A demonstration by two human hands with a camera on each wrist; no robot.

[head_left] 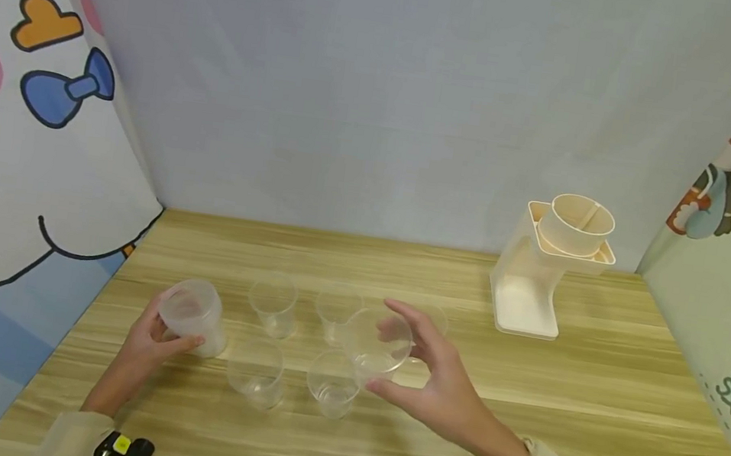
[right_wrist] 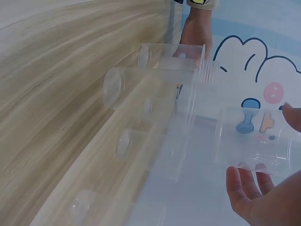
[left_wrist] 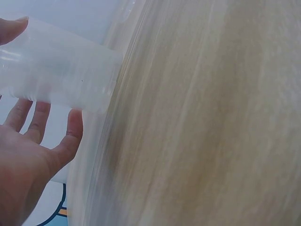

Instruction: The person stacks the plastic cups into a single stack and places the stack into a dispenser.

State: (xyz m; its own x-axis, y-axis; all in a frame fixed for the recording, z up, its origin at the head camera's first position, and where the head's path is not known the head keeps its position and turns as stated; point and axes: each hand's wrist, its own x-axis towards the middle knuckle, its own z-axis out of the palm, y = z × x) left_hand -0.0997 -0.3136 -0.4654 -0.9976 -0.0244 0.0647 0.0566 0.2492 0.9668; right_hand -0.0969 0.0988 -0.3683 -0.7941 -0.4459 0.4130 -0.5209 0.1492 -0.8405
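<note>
At the left of the table, my left hand [head_left: 149, 342] grips a stack of nested clear plastic cups [head_left: 194, 317], thumb on one side and fingers on the other. In the left wrist view, the base of the stack is right at the tabletop. My right hand [head_left: 435, 368] holds a single clear plastic cup [head_left: 378, 341] between thumb and fingers; the right wrist view shows it raised above the tabletop. Several more clear cups stand upright in two rows between the hands, among them a front-left cup [head_left: 256, 372] and a back-left cup [head_left: 274, 304].
A cream-coloured stand [head_left: 525, 303] with a round open piece [head_left: 577, 223] on top is at the back right of the wooden table [head_left: 611, 414]. A plain pale curtain [head_left: 383, 92] hangs behind, and printed cartoon panels flank both sides.
</note>
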